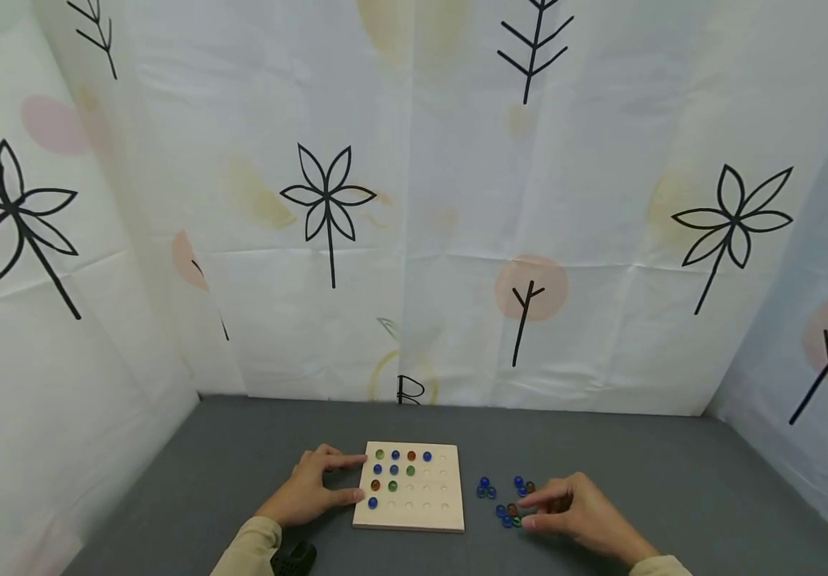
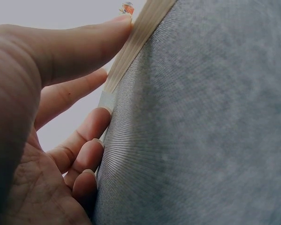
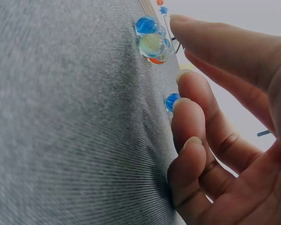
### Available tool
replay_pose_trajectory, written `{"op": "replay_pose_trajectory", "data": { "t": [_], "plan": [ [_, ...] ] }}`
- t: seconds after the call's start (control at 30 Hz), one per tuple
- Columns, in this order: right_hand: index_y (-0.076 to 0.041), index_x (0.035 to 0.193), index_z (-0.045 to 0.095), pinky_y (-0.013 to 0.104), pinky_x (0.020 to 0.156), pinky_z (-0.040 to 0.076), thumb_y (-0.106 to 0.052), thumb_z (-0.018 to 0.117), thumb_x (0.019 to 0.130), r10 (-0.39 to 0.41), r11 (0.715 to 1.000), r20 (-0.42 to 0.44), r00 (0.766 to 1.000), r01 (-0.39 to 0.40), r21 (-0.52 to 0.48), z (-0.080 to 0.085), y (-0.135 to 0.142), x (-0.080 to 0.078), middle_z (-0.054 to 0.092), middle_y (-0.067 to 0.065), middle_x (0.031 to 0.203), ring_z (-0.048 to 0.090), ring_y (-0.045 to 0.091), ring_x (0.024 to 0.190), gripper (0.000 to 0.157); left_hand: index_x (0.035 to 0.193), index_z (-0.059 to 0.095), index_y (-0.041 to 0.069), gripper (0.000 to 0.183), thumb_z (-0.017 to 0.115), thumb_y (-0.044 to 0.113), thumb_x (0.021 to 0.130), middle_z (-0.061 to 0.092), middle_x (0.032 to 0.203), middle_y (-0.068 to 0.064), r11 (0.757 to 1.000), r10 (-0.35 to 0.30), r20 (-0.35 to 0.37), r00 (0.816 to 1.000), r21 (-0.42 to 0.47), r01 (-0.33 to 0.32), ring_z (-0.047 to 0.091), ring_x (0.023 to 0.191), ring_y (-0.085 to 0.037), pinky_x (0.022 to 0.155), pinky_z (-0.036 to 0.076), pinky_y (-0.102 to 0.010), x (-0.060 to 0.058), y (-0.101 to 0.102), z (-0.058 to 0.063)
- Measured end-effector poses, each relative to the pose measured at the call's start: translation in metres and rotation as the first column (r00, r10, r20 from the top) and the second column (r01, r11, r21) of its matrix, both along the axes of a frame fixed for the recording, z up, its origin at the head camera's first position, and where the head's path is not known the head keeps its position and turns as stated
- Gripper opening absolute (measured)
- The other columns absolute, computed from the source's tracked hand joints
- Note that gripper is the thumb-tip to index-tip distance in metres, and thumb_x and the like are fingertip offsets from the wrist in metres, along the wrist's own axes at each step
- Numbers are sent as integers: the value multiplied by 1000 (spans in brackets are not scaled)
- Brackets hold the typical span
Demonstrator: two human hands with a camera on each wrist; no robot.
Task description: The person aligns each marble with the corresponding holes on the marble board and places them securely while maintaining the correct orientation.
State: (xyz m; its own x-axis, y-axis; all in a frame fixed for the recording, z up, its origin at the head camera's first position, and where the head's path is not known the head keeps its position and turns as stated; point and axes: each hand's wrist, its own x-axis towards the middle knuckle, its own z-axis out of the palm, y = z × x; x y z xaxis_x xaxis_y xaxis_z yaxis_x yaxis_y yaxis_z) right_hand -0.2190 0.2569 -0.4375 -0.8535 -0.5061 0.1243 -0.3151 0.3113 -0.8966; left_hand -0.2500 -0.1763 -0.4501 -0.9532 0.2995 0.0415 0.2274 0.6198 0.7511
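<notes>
A pale wooden board (image 1: pixel 414 520) with rows of round hollows lies on the grey table. Blue, green and amber glass marbles fill its top left hollows in a stepped pattern, with a blue marble (image 1: pixel 373 503) at the lower left. My left hand (image 1: pixel 306 490) touches the board's left side with thumb and index finger spread apart. The thumb (image 2: pixel 93 44) rests along the wooden edge in the left wrist view. My right hand (image 1: pixel 575 512) reaches to a small cluster of marbles (image 1: pixel 506 522), thumb and index finger apart beside it. A greenish marble (image 3: pixel 151 45) sits just off those fingertips.
Two more small clusters lie right of the board: blue marbles (image 1: pixel 484 490) nearer it, and a blue and amber group (image 1: pixel 520 483) beyond my right fingers. A dark object (image 1: pixel 297 558) shows by my left sleeve. Patterned cloth walls (image 1: pixel 450 336) enclose the table (image 1: pixel 601 448).
</notes>
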Motion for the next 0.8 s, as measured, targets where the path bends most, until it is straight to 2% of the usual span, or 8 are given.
{"op": "replay_pose_trajectory", "data": {
  "t": [0.33,0.63,0.8],
  "plan": [
    [4,101,79,22,50,37,-9,82,86,-34,999,-6,999,34,42,-5,-4,0,68,-2,81,45,3,62,20,134,70,22,54,84,38,84,53,117,-3,1000,3,-1,1000,3,-3,42,107,-27,90,36,-63,0,1,0],
    [0,100,81,22,48,35,-10,85,83,-80,994,25,996,78,81,-1,-12,6,70,4,83,45,4,57,20,133,70,22,54,85,38,84,53,115,-2,1000,17,-1,1000,4,-17,42,106,-25,92,34,-64,1,2,0],
    [-4,97,82,22,48,37,-13,86,82,-102,985,5,995,100,139,-1,-13,7,69,1,81,47,4,58,18,133,71,23,54,86,38,83,53,115,-1,1000,31,2,1000,0,-31,42,107,-25,92,34,-63,1,3,1]
  ]
}}
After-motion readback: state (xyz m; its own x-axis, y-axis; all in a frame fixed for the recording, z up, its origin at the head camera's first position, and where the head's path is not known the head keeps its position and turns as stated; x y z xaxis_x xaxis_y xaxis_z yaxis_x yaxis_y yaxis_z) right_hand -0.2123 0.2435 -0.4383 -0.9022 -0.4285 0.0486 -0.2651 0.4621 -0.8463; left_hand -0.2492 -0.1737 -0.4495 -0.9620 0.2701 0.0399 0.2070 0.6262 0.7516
